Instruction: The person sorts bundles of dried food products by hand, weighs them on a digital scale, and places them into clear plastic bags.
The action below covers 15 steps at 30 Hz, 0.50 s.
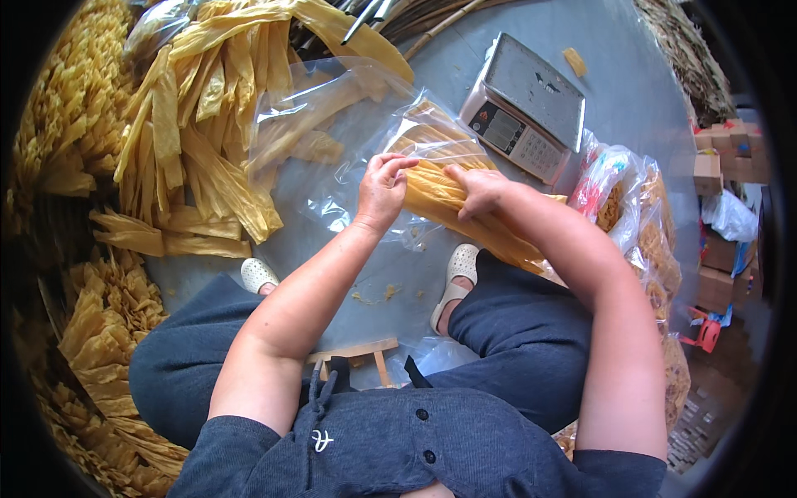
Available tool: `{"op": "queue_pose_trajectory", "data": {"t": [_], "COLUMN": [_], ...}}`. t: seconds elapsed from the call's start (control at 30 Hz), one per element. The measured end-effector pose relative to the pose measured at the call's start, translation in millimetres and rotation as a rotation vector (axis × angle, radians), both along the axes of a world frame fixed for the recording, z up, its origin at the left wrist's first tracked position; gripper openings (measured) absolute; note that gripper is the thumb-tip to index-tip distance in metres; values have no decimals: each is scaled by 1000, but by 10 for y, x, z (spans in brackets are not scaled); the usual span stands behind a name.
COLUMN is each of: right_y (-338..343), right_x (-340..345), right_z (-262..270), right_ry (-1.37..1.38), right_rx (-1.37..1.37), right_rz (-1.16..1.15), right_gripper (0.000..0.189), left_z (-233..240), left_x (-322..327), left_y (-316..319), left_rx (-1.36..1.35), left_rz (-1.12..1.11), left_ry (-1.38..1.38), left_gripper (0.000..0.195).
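Note:
A bundle of long yellow folded sheets (429, 180), which look like dried tofu skin, lies slantwise before me. Its far end is inside a clear plastic bag (317, 93), whose loose film spreads to the left over the floor. My right hand (482, 190) grips the bundle from above, thumb and fingers spread across it. At the bundle's left side, my left hand (381, 187) has its fingers bent at the bag's film and seems to pinch it; the fingertips are partly hidden. Just beyond the bundle stands a digital weighing scale (529, 99) with a dark, worn platform.
Loose yellow sheets (218, 112) hang and lie in a heap at the left. More crinkled sheets (106, 311) are stacked beside my left leg. Filled plastic bags (647, 218) line my right side, with cardboard boxes (722, 149) farther off. A wooden stool (358, 352) is beneath me.

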State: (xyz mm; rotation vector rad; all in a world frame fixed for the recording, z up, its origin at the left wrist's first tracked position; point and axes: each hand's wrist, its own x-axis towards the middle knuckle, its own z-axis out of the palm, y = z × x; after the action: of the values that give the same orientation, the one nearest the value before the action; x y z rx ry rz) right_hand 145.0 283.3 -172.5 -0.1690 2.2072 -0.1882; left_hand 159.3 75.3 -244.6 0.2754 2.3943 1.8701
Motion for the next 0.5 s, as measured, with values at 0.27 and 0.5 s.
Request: {"op": "queue_pose_trajectory", "data": {"t": [0.27,0.5], "right_y": [-666,-647], "right_x": [-85,193], "right_z": [-437,-1088], "right_ry": [121,330], "right_rx": [26,-130], "right_rz": [-73,-134], "right_gripper": [81,90], "left_z": [-81,-344], "left_x": [-43,74], "left_y": [-155,-411], "left_rx": [228,-250], "left_rz": [-20,-124], "left_ry": [-226,60], "left_gripper": [26,33]}}
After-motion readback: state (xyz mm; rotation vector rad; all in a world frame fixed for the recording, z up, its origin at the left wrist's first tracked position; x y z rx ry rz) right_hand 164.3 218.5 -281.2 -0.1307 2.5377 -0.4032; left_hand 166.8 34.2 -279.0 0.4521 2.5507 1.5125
